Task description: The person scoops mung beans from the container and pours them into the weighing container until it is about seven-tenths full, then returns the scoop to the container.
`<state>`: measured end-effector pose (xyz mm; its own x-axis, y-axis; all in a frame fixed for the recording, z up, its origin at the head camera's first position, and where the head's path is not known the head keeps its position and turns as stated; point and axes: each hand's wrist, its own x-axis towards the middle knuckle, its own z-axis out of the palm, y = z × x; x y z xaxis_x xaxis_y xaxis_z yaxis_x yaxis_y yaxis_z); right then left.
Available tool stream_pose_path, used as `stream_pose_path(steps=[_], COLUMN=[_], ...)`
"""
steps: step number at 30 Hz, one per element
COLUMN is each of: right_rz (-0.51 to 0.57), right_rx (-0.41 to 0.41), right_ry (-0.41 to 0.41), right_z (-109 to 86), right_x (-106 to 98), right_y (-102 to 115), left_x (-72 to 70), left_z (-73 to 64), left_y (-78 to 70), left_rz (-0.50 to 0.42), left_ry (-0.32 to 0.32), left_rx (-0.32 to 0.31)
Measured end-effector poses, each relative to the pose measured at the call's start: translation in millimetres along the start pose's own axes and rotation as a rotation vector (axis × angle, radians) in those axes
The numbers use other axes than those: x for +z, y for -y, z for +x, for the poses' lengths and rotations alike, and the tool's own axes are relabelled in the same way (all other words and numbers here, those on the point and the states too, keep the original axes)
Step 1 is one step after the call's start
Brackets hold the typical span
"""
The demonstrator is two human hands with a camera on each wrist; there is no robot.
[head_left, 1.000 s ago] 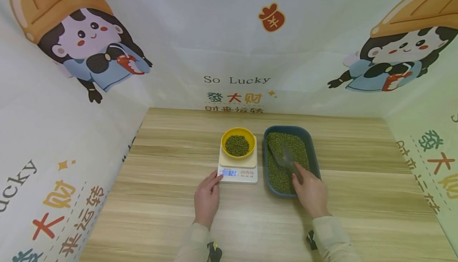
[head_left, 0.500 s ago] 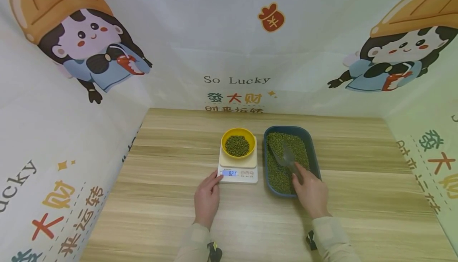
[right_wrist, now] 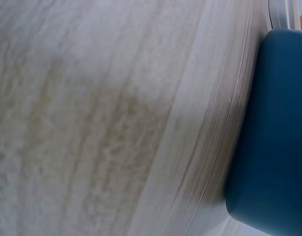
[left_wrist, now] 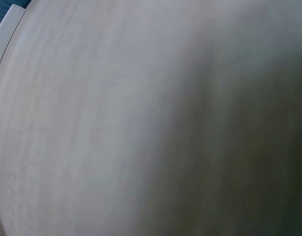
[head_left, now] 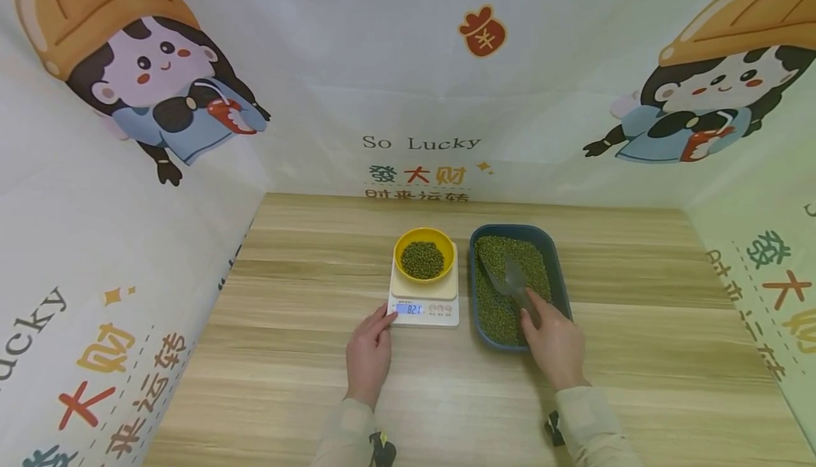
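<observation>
A white kitchen scale (head_left: 423, 314) with a lit display stands near the middle of the table in the head view. On its platform sits a yellow bowl (head_left: 424, 234) partly filled with small green beans (head_left: 422, 260), which look like mung beans. The left hand (head_left: 370, 353) holds the scale's front left corner between thumb and fingers. To the right, a dark blue tub (head_left: 561, 290) contains more of these beans. The right hand (head_left: 556, 343) grips the handle of a grey translucent scoop (head_left: 513, 277), whose blade rests in the tub's beans.
Printed white cloth (head_left: 408, 84) walls the wooden table (head_left: 293, 297) at the back and both sides. In the right wrist view the tub's outer wall (right_wrist: 274, 132) fills the right edge. The left wrist view shows mostly blurred tabletop (left_wrist: 92, 123).
</observation>
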<state>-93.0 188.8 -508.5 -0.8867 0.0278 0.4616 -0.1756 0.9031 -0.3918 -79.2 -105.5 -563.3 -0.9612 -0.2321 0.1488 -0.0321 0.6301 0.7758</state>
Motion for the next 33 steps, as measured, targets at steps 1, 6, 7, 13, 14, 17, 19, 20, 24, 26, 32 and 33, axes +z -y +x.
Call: stream_pose_path(steps=[1, 6, 7, 13, 14, 17, 19, 20, 24, 26, 32, 33], right_rz=[0.001, 0.003, 0.004, 0.012, 0.012, 0.007, 0.000, -0.002, 0.000, 0.001, -0.001, -0.001], right_rx=[0.002, 0.011, 0.012, 0.001, -0.001, -0.004, -0.001, -0.001, 0.000, 0.000, -0.010, -0.014], right_ry=[-0.001, -0.008, -0.010, -0.037, -0.040, -0.042, -0.039, -0.038, -0.035, -0.033, -0.043, -0.047], right_z=[0.0, -0.8, -1.1, -1.6, -1.6, -1.3, -1.4, -1.4, -1.7, -1.7, -1.2, -1.1], right_x=[0.3, 1.5, 1.8, 2.9, 3.1, 3.5, 3.6, 3.6, 3.1, 2.9, 2.3, 2.3], right_y=[0.0, -0.9, -1.1, -1.9, -2.2, -2.5, -2.6, -2.7, -2.2, -2.0, -2.3, -2.4], left_x=[-0.4, -1.5, -1.4, -0.5, -0.5, -0.4, -0.3, -0.2, -0.1, -0.1, -0.6, -0.8], left_z=[0.0, -0.6, -0.6, -0.4, -0.3, -0.4, -0.4, -0.6, -0.9, -0.8, 0.1, 0.1], left_y=[-0.4, -0.9, -0.9, -0.5, -0.7, -0.7, -0.3, 0.0, 0.9, 0.4, -1.4, -1.4], left_rz=[0.000, -0.007, -0.004, -0.002, -0.006, -0.008, -0.006, -0.004, 0.000, 0.001, 0.003, 0.002], left_ry=[0.001, -0.001, -0.004, -0.016, -0.017, -0.020, -0.020, -0.020, -0.016, -0.011, 0.002, 0.001], left_rx=[-0.003, 0.006, 0.008, 0.022, 0.025, 0.027, 0.025, 0.024, 0.024, 0.018, -0.007, -0.006])
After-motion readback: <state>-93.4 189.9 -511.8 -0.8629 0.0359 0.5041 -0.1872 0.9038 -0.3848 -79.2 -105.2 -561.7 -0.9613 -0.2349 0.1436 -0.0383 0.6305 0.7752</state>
